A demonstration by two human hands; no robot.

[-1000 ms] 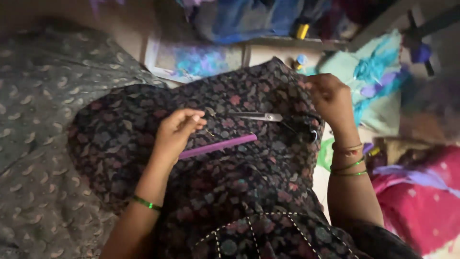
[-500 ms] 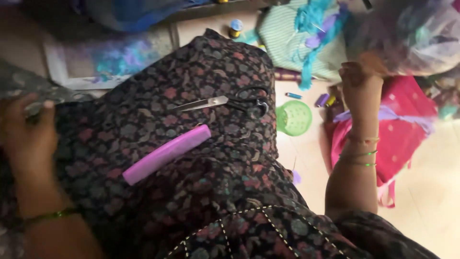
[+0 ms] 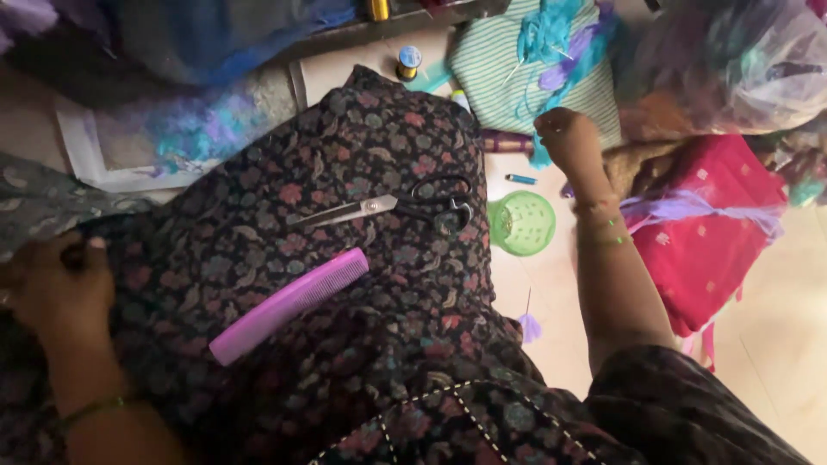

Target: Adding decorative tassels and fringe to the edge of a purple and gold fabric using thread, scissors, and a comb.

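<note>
Looking down from my head, my left hand (image 3: 59, 288) rests at the frame's left edge on the dark floral cloth (image 3: 345, 181) draped over my lap, fingers curled and pressing a fold of it where it meets a grey patterned cloth (image 3: 39, 202); part of the hand is cut off by the edge. My right hand (image 3: 568, 138) reaches out to the striped green fabric (image 3: 495, 73) with its turquoise scraps (image 3: 556, 34); I see only its back, so I cannot tell whether the fingers pinch anything. On my lap lie a purple comb (image 3: 289, 306) and, just above it, scissors (image 3: 388, 207) with black handles, apart from both hands. A green mesh basket (image 3: 521, 224) sits on the floor beside my knee, near a red cloth (image 3: 706, 228).
</note>
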